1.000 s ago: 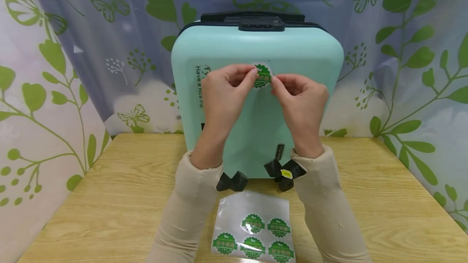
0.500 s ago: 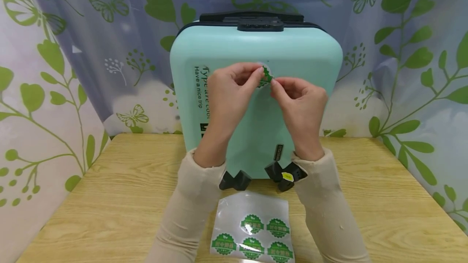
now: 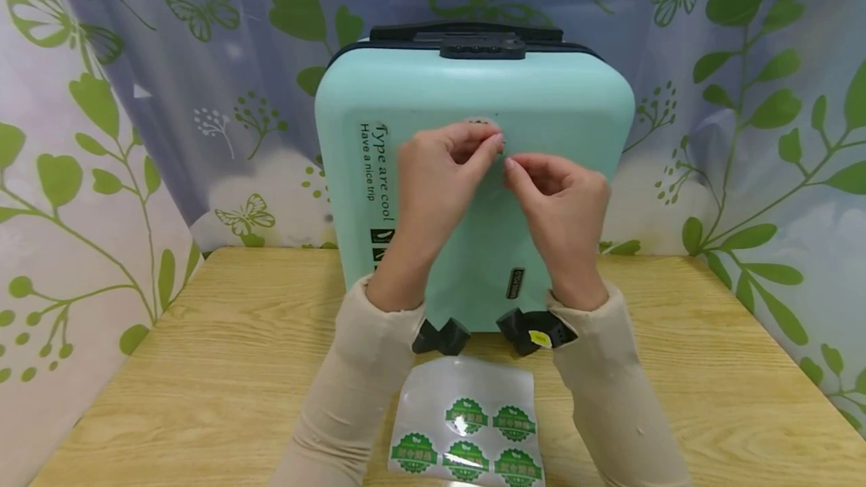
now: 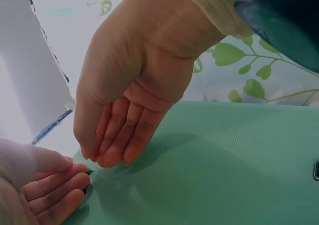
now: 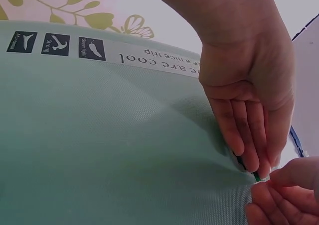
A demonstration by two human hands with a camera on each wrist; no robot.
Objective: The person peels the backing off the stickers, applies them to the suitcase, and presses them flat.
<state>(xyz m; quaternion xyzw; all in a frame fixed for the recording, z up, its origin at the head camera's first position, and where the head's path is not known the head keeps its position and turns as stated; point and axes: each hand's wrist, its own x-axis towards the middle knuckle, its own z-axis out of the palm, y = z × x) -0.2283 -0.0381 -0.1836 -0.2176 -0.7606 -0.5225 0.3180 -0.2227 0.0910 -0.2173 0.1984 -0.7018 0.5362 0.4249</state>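
My left hand (image 3: pixel 440 186) pinches a round green sticker (image 5: pixel 256 176) in front of a mint-green suitcase (image 3: pixel 473 85). Its fingers hide most of the sticker in the head view, where only slivers show. The thumb and forefinger of my right hand (image 3: pixel 563 205) are pinched together at the sticker's edge, just below and to the right of the left fingertips. In the right wrist view a pale edge of the sticker lies between the two sets of fingertips. On the table, below the suitcase, lies a clear sheet (image 3: pixel 433 385) bearing several green stickers (image 3: pixel 517 467).
The suitcase stands upright at the back of the wooden table (image 3: pixel 223 367), its black handle (image 3: pixel 467 28) on top. A patterned curtain (image 3: pixel 237 96) hangs behind and at both sides. Black wrist devices (image 3: pixel 443 337) hang near the suitcase's lower edge.
My left hand has shifted right and slightly down, turning the sticker so that its green face is now mostly hidden. My right hand has moved slightly down.
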